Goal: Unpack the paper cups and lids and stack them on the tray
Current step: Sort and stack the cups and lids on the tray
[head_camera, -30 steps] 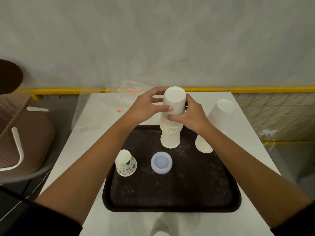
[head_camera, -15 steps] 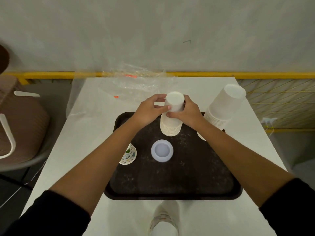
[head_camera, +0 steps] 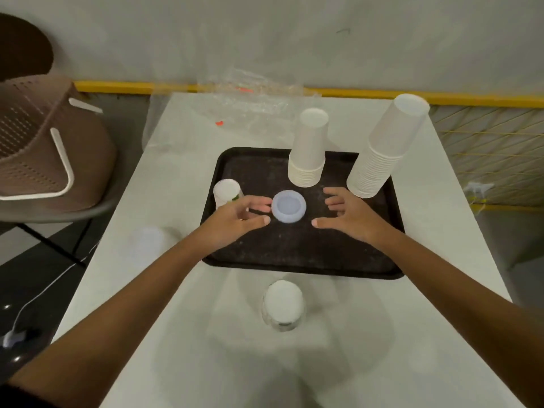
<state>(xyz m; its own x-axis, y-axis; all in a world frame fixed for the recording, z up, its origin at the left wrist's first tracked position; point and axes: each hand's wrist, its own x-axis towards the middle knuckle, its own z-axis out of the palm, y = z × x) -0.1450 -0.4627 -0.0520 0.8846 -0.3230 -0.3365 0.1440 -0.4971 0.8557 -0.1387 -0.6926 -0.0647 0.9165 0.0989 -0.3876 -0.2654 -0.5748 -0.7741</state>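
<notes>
A dark tray [head_camera: 297,254] lies on the white table. On it stand an upside-down stack of white paper cups [head_camera: 308,148] at the back and a taller stack [head_camera: 385,148] at the right edge. A printed cup [head_camera: 226,193] stands upside down at the tray's left edge. A pale round lid stack [head_camera: 288,206] sits mid-tray. My left hand [head_camera: 235,220] and my right hand [head_camera: 350,214] hover open on either side of the lids, holding nothing.
Crumpled clear plastic wrap [head_camera: 250,104] lies at the table's far end. A clear-wrapped pack of cups [head_camera: 283,304] stands on the table near me. A brown basket [head_camera: 38,142] sits on a chair to the left. A yellow rail runs along the wall.
Both hands let go of the middle cup stack, which now stands alone on the tray, and moved back toward me to flank the lids. The camera tilted down.
</notes>
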